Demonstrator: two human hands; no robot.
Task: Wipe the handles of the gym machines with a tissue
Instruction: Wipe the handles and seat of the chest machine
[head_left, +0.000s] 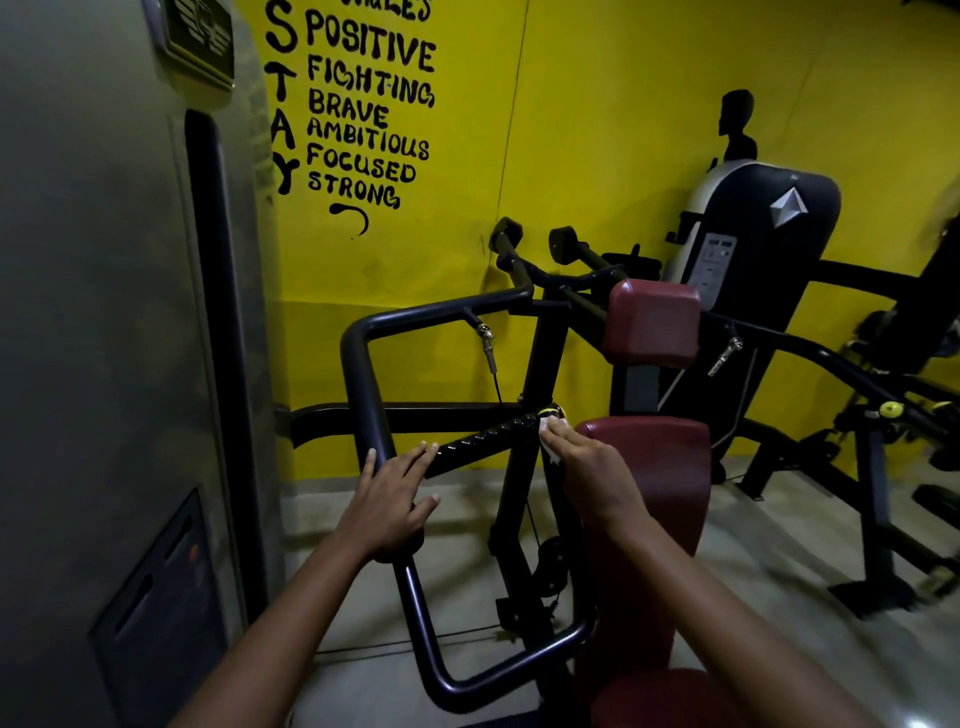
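the white tissue (546, 434) is mostly hidden under the right hand (582, 462), whose fingers pinch it against the ribbed black handle (485, 435) near its yellow-banded end, at about 3 o'clock from the left hand (395, 493). the left hand lies with straight fingers spread over the looped black bar (363, 374). two maroon pads: one upper (653, 322), one lower (670, 493).

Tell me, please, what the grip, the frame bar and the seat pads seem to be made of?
Grip: likely ribbed black rubber, glossy with raised ridges. Frame bar: painted metal tube, smooth satin black, by its bent shape. Seat pads: maroon vinyl or leather, softly shiny, over padding.
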